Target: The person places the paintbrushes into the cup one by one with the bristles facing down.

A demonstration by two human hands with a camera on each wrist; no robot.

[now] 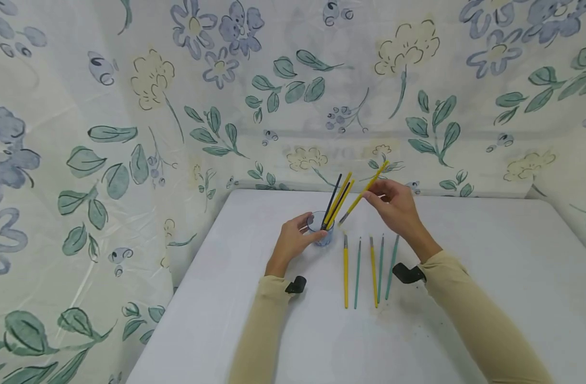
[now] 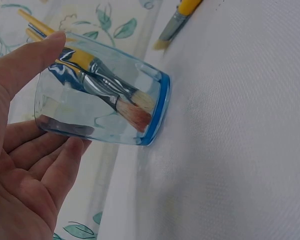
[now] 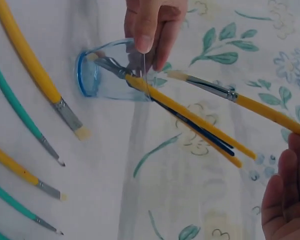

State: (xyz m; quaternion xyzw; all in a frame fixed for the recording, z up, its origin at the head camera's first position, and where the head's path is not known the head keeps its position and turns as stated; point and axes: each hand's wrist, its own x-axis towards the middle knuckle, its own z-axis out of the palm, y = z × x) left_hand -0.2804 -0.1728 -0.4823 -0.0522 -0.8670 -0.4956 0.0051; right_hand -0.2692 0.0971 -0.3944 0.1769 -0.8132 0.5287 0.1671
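My left hand [image 1: 293, 241] grips a clear bluish plastic cup [image 2: 162, 102], thumb on one side and fingers on the other. Inside the cup stand several paintbrushes [image 3: 190, 117], yellow and dark handled, bristles down and handles leaning out over the rim. The cup is upright on the table. To its right, my right hand [image 1: 397, 209] pinches a yellow paintbrush [image 1: 362, 195] by the handle. Its pale flat bristles [image 3: 177, 76] point down toward the cup, just outside the rim and apart from it.
On the white table [image 1: 316, 330] several brushes lie roughly side by side in front of the cup: a yellow brush [image 1: 346, 274], a teal brush [image 1: 357, 277], another yellow one [image 1: 373, 274] and more teal ones. A flowered cloth [image 1: 293, 117] hangs behind the table.
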